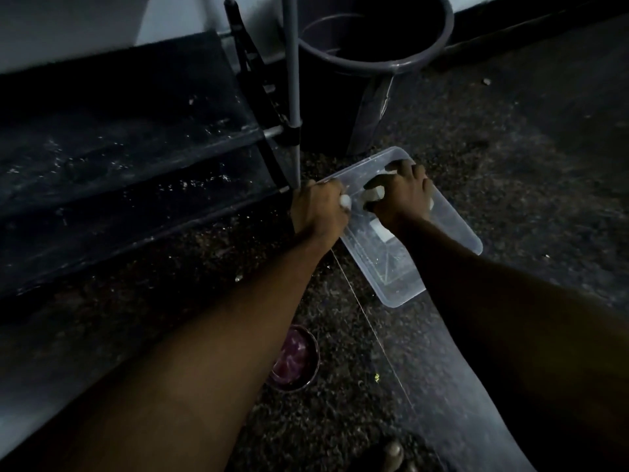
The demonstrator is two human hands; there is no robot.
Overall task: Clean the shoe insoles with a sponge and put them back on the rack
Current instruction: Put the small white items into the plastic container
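Sponge (pixel 374 194) under R hand (pixel 403 195) fingers (pixel 413 172)

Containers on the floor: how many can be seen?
3. A clear plastic tub under both hands, a dark bucket behind it, and a small round bowl near the left forearm. Darkness may hide others.

Dim speckled floor (pixel 493 158) carrying the following items. A dark round bucket (pixel 371 73) with a grey rim stands at the far edge of the view, upright. Just beside it, to the left, 1 grey vertical pole (pixel 292 80) meets a dark clamp near its foot. A clear plastic rectangular container (pixel 452 229) lies near the centre of the floor, angled, its far corner close to the bucket's base. A small round bowl (pixel 295 359) holding something pinkish sits toward the near edge. A thin pale line crosses the floor between container and near edge.
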